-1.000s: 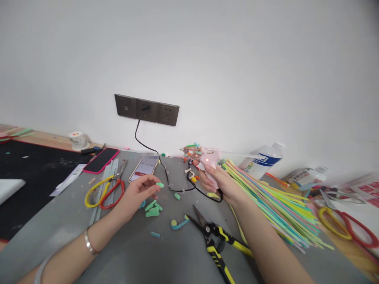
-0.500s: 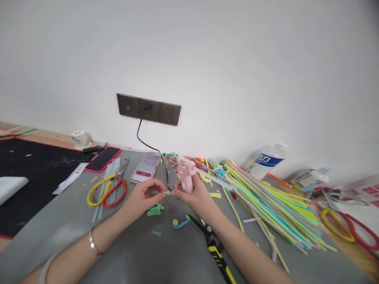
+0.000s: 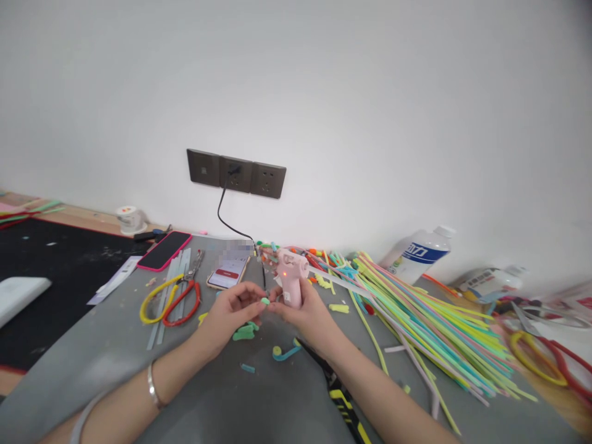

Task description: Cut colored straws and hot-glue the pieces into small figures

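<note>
Left hand (image 3: 245, 306) | pinches green piece (image 3: 265, 301) | right hand (image 3: 289, 305) (pink glue gun (image 3: 293, 277))

The one view comes from the wearer's head—looking forward and down over the worktop (image 3: 203, 401), with the wall (image 3: 324, 111) filling the upper half. It sits close, about arm's length: the forearms run in from the bottom edge, and the left hand (image 3: 238, 308) and right hand (image 3: 305, 311) meet just below centre. The frame is wide—tilted, too, the wall's foot sloping down rightward.
</note>
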### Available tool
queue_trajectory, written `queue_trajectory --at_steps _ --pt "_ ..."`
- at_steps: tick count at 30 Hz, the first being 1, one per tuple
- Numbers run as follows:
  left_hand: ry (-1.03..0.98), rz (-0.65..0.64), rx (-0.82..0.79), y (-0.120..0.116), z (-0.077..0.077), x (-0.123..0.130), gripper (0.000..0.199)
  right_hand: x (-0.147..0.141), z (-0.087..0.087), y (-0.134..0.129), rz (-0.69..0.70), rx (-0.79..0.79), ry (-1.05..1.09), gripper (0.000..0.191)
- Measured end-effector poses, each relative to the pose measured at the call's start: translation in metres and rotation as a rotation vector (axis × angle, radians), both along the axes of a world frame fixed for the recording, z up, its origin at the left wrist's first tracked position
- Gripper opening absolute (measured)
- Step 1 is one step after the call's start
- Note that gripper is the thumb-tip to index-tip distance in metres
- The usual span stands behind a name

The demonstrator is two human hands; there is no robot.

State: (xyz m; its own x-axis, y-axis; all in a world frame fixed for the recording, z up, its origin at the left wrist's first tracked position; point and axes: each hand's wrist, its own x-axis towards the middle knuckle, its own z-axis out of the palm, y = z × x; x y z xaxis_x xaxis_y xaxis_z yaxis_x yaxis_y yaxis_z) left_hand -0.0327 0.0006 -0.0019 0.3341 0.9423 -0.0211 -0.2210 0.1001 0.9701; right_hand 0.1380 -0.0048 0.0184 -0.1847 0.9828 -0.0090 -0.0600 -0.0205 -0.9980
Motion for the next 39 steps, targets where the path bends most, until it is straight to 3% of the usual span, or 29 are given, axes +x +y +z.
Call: queue_trajectory --at_steps 10,18,26,31,34,39 --pt "0.006 0.035 0.018 -0.002 -0.004 0.0 0.034 -0.003 -0.005 0.001 -0.026 0.0 0.061 0.045" --pt "0.085 0.049 0.094 -0.003 0.0 0.0 0.032 -0.002 -0.003 0.0 -0.033 0.029 -0.061 0.037" --pt "-0.077 0.059 -0.066 0.002 -0.003 -0.002 0.037 0.006 -0.001 0.005 -0.021 0.003 0.136 0.039" --pt "-0.236 0.125 -0.153 0.012 -0.001 -0.008 0.035 0.036 0.013 0.016 0.16 -0.075 0.264 0.039" --pt "-0.277 0.175 -0.179 0.015 0.0 -0.011 0.036 0.051 0.02 0.018 0.256 -0.083 0.169 0.04" --pt "-0.251 0.179 -0.164 0.017 -0.003 -0.012 0.034 0.058 0.03 0.012 0.3 -0.118 0.008 0.042"
